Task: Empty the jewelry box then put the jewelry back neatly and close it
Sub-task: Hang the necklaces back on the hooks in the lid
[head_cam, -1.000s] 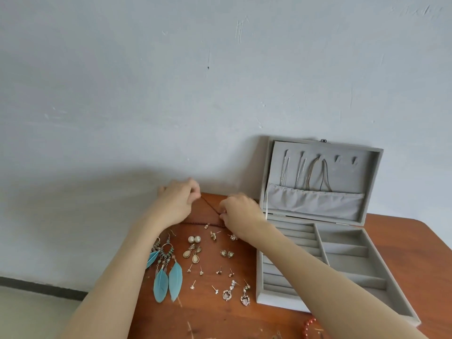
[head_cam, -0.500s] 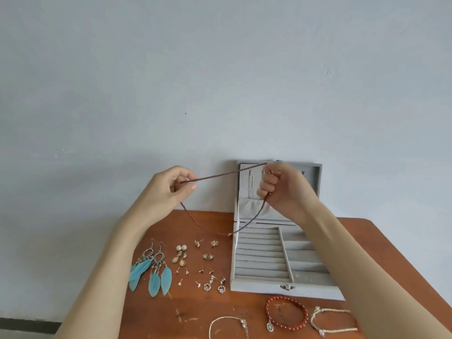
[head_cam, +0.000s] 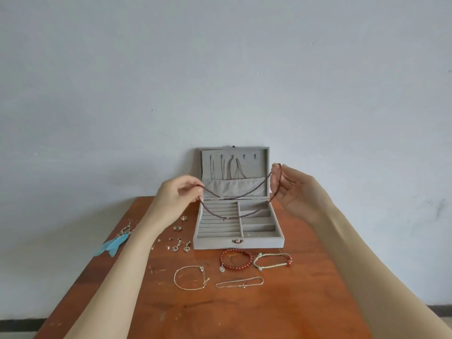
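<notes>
The jewelry box (head_cam: 238, 237) stands open at the back of the worktop (head_cam: 220, 311), lid upright against the wall, and a dark beaded necklace (head_cam: 234, 197) is strung in the air just above it. The left hand (head_cam: 176, 199) has its grip pinched shut on the strand at nine o'clock of the box; the right hand (head_cam: 296, 189) has its grip loosely closed, fingers half open, with the loop hooked over the fingertips at three o'clock. Between them the strand sags in two thin, supple curves of tiny round beads over the tray.

Judging by the layout, emptying is nearly done: the felt-lined tray shows bare ridged ring rolls and square compartments, while a few fine chains (head_cam: 227, 170) hang on the lid's hooks. Putting things back and closing remain.

At six o'clock of the box lie a red bead bracelet (head_cam: 246, 264), a cord bracelet (head_cam: 273, 264), a thin gold bracelet (head_cam: 189, 277) and a slim chain bracelet (head_cam: 239, 283). At eight o'clock sit small metal ear studs (head_cam: 179, 243) and soft blue feather earrings (head_cam: 114, 243).
</notes>
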Demonstrator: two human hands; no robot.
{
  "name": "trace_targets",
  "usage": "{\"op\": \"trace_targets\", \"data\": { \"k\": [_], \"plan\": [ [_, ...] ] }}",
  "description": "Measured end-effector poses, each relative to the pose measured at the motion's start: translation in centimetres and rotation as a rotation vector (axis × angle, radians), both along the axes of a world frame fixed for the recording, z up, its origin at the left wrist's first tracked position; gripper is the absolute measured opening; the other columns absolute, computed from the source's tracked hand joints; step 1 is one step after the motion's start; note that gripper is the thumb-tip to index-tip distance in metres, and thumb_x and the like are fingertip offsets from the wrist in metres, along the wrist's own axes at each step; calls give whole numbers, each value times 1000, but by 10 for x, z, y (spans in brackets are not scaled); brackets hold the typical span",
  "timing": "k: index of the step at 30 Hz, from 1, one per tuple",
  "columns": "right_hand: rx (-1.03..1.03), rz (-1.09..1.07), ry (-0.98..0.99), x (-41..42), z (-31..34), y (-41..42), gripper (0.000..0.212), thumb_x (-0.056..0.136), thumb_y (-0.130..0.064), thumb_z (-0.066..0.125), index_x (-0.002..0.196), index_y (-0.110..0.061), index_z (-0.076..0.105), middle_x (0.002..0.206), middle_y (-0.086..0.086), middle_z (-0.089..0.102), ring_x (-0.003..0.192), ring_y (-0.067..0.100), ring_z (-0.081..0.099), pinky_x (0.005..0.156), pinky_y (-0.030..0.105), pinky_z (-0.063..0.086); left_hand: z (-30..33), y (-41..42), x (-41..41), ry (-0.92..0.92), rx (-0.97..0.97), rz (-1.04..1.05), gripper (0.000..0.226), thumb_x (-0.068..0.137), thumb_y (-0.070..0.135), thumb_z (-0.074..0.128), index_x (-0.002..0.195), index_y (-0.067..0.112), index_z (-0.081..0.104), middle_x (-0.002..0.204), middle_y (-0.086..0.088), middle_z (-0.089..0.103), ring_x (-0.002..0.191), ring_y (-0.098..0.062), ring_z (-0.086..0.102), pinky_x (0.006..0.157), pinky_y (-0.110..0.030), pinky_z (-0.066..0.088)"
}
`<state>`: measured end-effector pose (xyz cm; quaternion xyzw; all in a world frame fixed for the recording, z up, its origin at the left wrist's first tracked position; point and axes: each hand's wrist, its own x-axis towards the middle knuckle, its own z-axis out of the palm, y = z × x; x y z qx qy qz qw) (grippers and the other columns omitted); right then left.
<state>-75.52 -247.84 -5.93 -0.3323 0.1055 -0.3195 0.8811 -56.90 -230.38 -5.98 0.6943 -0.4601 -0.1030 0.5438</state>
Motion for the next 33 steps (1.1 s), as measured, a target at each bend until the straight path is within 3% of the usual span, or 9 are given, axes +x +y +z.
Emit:
{"op": "trace_targets", "data": {
  "k": [2,5,10,16,18,21,26,30,33],
  "plan": [
    [-289,-20,143,-1,3,14,11,79,-3,63,90,-2,62,78,7,62,70,16,61,70,23,54,6,-4,-21,-212,114,-67,11,86,16,61,83,26,65,81,9,68,82,-7,64,79,-14,46],
    [-599,-52,355,-2,0,33,13,91,-5,51,96,-1,63,86,11,65,80,20,63,76,27,54,16,-8,-49,-349,141,-91,11,84,18,64,82,28,66,83,13,67,81,-4,61,74,-12,44],
    [-665,68,405,-13,-5,54,18,96,-11,46,104,-3,60,89,8,68,84,17,67,83,29,52,36,-8,-73,-352,50,-69,12,84,13,64,80,24,66,76,14,63,71,0,55,64,-4,41],
    [-642,99,369,-34,-5,63,9,85,-6,61,94,-8,61,89,8,69,88,19,66,86,28,51,41,-20,-90,-376,82,-64,11,81,18,67,76,27,65,76,10,65,74,-3,58,62,-4,40],
    [-636,72,380,-39,-6,62,7,84,-2,62,88,-8,62,83,9,66,82,20,64,86,32,49,41,-25,-98,-363,97,-84,12,81,20,68,74,28,63,77,10,65,76,-4,58,64,-8,40],
    [-644,30,380,-50,-5,56,11,87,-3,58,77,-5,60,69,7,59,62,17,55,68,28,47,40,-28,-105,-332,120,-85,12,83,22,65,74,28,59,79,9,64,76,-4,57,68,-12,41],
    [-758,-2,396,-81,13,35,14,88,-8,57,75,-5,60,70,11,55,56,17,46,59,28,38,30,-36,-113,-29,208,-223,7,85,28,63,85,23,60,95,4,71,92,-9,62,79,-25,42],
    [-794,-35,408,-110,28,18,8,89,-4,53,87,1,59,67,10,53,52,14,45,54,24,38,28,-57,-145,133,196,-346,9,83,18,66,86,15,59,91,-4,70,78,-5,59,68,-22,38],
    [-828,-65,428,-137,36,3,8,88,-4,54,90,2,60,64,6,51,51,14,45,55,25,36,28,-78,-175,147,161,-371,13,79,12,70,86,14,59,83,-1,68,71,-2,60,73,-23,44]
  ]
}}
